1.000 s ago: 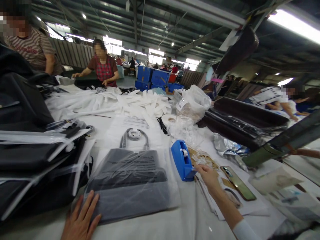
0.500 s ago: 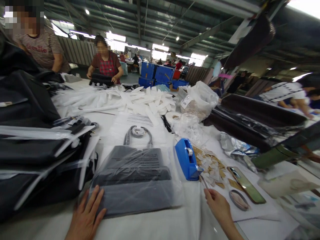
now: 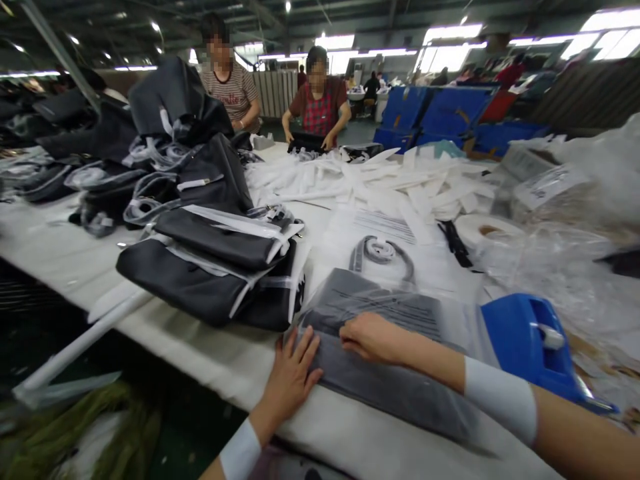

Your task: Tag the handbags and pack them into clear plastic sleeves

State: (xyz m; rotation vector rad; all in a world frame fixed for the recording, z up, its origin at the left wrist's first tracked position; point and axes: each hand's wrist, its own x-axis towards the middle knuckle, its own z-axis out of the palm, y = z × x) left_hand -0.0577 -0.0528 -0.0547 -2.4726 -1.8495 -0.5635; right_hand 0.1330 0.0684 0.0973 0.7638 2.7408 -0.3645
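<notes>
A dark grey handbag [image 3: 395, 380] lies flat in a clear plastic bag on the white-covered table, its looped handles [image 3: 356, 257] pointing away from me. My left hand [image 3: 293, 377] rests on the near left corner of the plastic, fingers spread. Over the middle of the handbag is my right hand [image 3: 373, 337], its fingers curled together and pointing left. Whatever is between those fingers is hidden. To the right of the handbag stands a blue tape dispenser [image 3: 525, 347].
Black bags with white strips [image 3: 210, 280] are stacked to my left, with more behind them. White strips [image 3: 430, 180] cover the far side, near a tape roll [image 3: 487, 230] and crumpled clear plastic [image 3: 555, 260]. Two people [image 3: 317, 107] stand across the table. Blue crates [image 3: 450, 113] are beyond.
My right hand has moved left from beside the tape dispenser to above the handbag. My left hand stays at the handbag's left corner. The view has swung left.
</notes>
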